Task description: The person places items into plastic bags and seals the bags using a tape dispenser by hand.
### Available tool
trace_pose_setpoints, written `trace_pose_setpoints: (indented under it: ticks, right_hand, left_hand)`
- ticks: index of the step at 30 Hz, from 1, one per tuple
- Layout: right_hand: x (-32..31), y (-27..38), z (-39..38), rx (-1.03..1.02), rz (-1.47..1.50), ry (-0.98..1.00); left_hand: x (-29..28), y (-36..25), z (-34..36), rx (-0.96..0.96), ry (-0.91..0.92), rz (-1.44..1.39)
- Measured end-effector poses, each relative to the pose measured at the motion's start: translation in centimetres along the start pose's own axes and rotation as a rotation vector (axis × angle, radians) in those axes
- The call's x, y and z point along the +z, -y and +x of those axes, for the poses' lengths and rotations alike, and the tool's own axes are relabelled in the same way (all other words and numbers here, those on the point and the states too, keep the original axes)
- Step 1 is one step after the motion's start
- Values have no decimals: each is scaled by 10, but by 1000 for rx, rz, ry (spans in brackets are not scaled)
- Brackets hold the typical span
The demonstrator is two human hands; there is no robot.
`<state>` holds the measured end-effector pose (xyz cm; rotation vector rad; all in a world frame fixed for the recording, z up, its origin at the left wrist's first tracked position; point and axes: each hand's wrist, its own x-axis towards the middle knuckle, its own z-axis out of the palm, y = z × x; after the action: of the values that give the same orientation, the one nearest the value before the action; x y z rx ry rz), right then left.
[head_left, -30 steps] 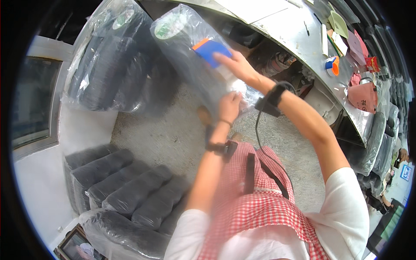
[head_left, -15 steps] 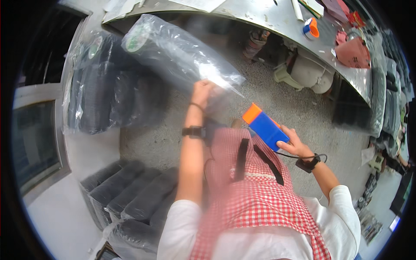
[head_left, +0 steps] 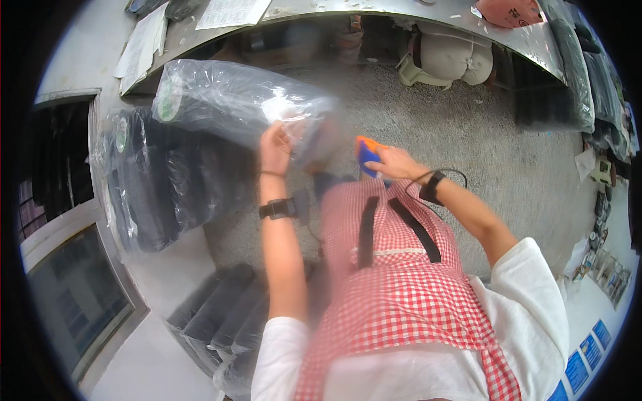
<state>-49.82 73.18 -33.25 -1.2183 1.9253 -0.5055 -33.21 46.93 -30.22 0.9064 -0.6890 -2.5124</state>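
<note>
Compared with half a second ago, my right hand [head_left: 394, 162] is now standing closer to my left hand [head_left: 274, 150], and the clear-wrapped bundle [head_left: 217, 93] is lying more nearly crosswise in front of me. My right hand is clamping on a blue and orange tool [head_left: 368, 158], which is pointing toward the bundle and staying apart from it. My left hand is touching the bundle's wrap just below a white patch [head_left: 279, 109], its fingers curling; I cannot tell whether they are gripping the film or only pressing it. The bundle's right end is showing blurred, while its left end is bearing a round green and white label [head_left: 171, 97]. That left end is appearing just beside a group of dark wrapped bundles [head_left: 154, 177]. Beyond, a metal counter [head_left: 321, 9] is carrying paper sheets [head_left: 233, 11] and a reddish packet [head_left: 508, 11].
</note>
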Motion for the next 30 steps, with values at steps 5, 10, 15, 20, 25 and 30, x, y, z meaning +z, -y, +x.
trace_pose_setpoints:
  ticks: [5,10,15,20,25,30]
  right_hand:
    - [14,19,21,204,-187,50]
    - [4,61,129,241,-210,-16]
    - [-27,28,167,502,-28,-53]
    - [-119,6,215,393,-129,-605]
    - [-216,-53,306,36,-574,-787]
    - [-262,-122,396,156,-813,-776]
  left_hand:
    - [-26,3,4,161,-230,307]
    - [-12,8,17,166,-292,433]
    - [-11,-6,18,213,-396,675]
    - [49,-66,-8,-147,-642,1816]
    - [-4,-83,34,654,-265,2049]
    - [6,-91,78,557,-65,2011]
